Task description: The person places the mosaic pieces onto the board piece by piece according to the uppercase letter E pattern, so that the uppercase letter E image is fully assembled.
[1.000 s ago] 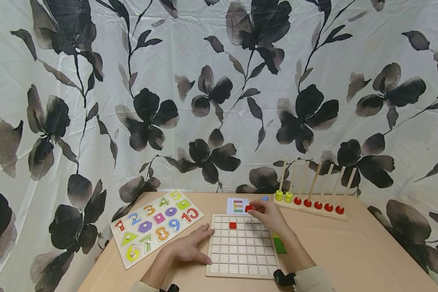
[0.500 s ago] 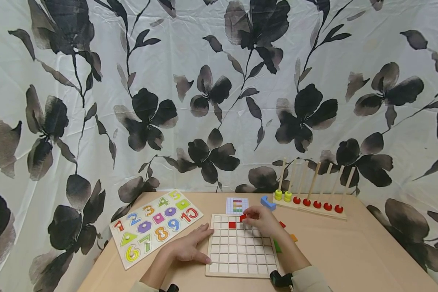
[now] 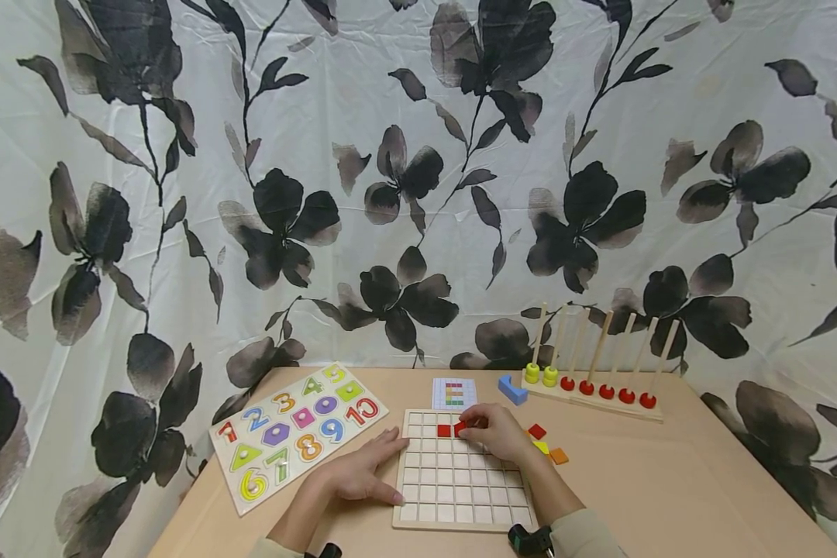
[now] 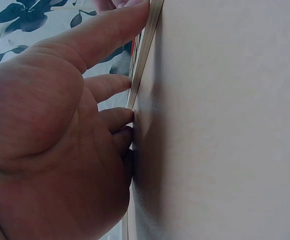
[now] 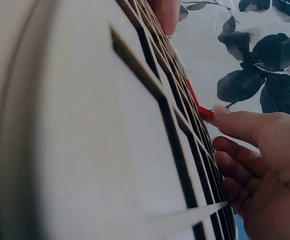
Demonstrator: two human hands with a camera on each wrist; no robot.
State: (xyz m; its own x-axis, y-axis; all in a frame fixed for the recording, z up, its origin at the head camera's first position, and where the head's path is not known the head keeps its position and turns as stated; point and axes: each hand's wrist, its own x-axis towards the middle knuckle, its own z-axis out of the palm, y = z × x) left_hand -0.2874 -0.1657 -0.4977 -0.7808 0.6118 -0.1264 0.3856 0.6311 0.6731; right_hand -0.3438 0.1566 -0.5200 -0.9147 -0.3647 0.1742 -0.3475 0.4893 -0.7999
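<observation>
A wooden grid board (image 3: 453, 492) lies on the table, with one red square tile (image 3: 444, 431) seated in a cell near its top. Just right of that tile, my right hand (image 3: 498, 435) pinches another red square tile (image 3: 459, 428) at the board's surface. In the right wrist view, thumb and fingertips meet the held red tile (image 5: 205, 114), which is tilted against the grid. My left hand (image 3: 363, 470) rests along the board's left edge, fingers extended. The left wrist view shows its thumb and fingertips touching the board's side (image 4: 145, 47).
Behind the board lies a printed pattern card (image 3: 453, 393). Loose red (image 3: 537, 431), yellow (image 3: 542, 447) and orange tiles (image 3: 559, 456) lie right of it. A blue piece (image 3: 512, 389) sits near the peg stand (image 3: 593, 394) with beads. At left is a number-and-shape puzzle (image 3: 300, 434).
My right hand has carried the red tile left and down to the cell beside the seated tile. Loose tiles at right came into sight. The left hand stays put.
</observation>
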